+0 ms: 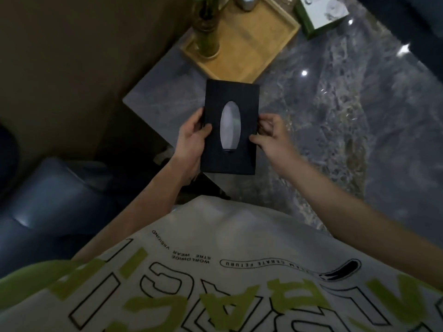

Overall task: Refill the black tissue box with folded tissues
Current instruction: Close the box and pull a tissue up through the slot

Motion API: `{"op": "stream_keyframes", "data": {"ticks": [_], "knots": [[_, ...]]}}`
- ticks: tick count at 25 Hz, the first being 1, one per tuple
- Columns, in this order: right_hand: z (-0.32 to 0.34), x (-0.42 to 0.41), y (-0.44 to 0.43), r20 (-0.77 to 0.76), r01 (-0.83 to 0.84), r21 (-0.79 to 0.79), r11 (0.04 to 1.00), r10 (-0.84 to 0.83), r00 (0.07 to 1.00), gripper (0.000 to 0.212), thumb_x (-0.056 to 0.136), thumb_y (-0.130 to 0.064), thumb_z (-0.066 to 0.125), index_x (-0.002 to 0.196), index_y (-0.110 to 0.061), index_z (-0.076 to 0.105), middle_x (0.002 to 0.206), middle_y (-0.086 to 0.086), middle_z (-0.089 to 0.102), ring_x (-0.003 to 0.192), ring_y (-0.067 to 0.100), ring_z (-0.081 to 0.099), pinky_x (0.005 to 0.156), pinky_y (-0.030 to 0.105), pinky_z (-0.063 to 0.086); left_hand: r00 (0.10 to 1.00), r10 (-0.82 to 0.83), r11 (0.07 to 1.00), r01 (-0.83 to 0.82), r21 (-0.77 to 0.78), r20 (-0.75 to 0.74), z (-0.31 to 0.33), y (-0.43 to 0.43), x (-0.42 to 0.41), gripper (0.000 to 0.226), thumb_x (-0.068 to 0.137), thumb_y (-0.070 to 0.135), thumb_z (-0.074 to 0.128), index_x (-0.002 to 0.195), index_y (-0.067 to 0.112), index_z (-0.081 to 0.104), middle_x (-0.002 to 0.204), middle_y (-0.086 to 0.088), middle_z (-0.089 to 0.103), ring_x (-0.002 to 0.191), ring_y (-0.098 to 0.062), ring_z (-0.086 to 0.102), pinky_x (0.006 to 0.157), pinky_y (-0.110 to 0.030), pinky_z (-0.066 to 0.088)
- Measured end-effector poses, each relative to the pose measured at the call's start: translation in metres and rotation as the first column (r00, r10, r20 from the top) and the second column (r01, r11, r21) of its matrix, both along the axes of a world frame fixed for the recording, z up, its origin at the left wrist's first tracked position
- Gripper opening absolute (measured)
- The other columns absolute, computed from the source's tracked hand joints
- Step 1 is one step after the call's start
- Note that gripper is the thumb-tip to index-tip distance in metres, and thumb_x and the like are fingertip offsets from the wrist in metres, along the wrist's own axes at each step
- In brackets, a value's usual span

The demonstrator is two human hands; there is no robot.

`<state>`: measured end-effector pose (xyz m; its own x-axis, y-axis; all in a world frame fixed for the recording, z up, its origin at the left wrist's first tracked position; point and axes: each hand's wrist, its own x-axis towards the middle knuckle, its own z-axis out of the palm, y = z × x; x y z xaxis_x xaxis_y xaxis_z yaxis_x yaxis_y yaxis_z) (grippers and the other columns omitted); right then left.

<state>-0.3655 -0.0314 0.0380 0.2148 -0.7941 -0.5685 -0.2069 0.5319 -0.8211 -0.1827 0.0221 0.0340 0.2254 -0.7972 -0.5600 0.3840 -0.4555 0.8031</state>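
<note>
Tissue (230, 127) shows through the box (231, 164) slot; left hand (191, 140) and right hand (271, 133) grip its sides, refill seemingly done.

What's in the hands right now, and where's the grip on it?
The black tissue box, gripped at its long sides: left hand on the left edge, right hand on the right.

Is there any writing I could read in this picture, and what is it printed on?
"WORLDWIDE STRE WEAR VISIOND": small print on the white T-shirt, seen upside down.
Oval badge on the shirt: partly readable, roughly "CERATE FETURU".
Large green and outlined letters on the shirt: cropped, unreadable.
Green-and-white box: print too blurred.
Black tissue box: none.
</note>
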Motion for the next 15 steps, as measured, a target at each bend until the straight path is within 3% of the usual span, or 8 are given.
{"op": "stream_keyframes", "data": {"ticks": [4, 9, 12, 15], "knots": [[-0.008, 0.046, -0.013, -0.047, -0.056, 0.023, 0.998, 0.057, 0.997, 0.047, 0.084, 0.014, 0.056, 0.122, -0.011, 0.042, 0.129, 0.009, 0.059, 0.126, 0.02, 0.053, 0.105, 0.035, 0.046, 0.995, 0.045, 0.999, -0.045, 0.006, 0.09, -0.005, -0.005, 0.04, 0.045, 0.098, -0.003, 0.041, 0.142, 0.006, 0.043, 0.139, -0.01, 0.055, 0.126, -0.021, 0.054, 0.11, -0.044, 0.042], [-0.015, 0.085, -0.028, -0.04, -0.134, 0.042, 0.99, 0.135, 0.99, 0.046, 0.082, 0.011, 0.057, 0.117, -0.017, 0.044, 0.122, 0.002, 0.061, 0.117, 0.01, 0.056, 0.085, 0.023, 0.051, 0.989, 0.079, 0.997, -0.079, -0.002, 0.123, -0.016, -0.013, 0.075, 0.043, 0.098, -0.004, 0.041, 0.139, 0.006, 0.047, 0.134, -0.006, 0.058, 0.122, -0.017, 0.057, 0.107, -0.037, 0.045], [-0.023, 0.099, -0.035, -0.083, -0.164, 0.031, 0.986, 0.166, 0.983, 0.048, 0.082, 0.01, 0.058, 0.119, -0.017, 0.044, 0.122, 0.002, 0.06, 0.114, 0.006, 0.055, 0.089, 0.024, 0.051, 0.991, 0.079, 0.997, -0.077, -0.021, 0.106, -0.024, -0.012, 0.088, 0.043, 0.098, -0.005, 0.04, 0.14, 0.004, 0.047, 0.135, -0.009, 0.057, 0.123, -0.019, 0.056, 0.107, -0.039, 0.045], [-0.03, 0.108, -0.036, -0.171, -0.214, 0.023, 0.977, 0.215, 0.962, 0.045, 0.083, 0.006, 0.059, 0.12, -0.016, 0.044, 0.112, -0.007, 0.059, 0.105, -0.002, 0.055, 0.08, 0.016, 0.049, 0.99, 0.083, 0.996, -0.085, 0.013, 0.115, -0.036, -0.011, 0.094, 0.045, 0.098, -0.005, 0.041, 0.141, 0.005, 0.045, 0.138, -0.011, 0.056, 0.126, -0.02, 0.054, 0.109, -0.042, 0.043]]}}
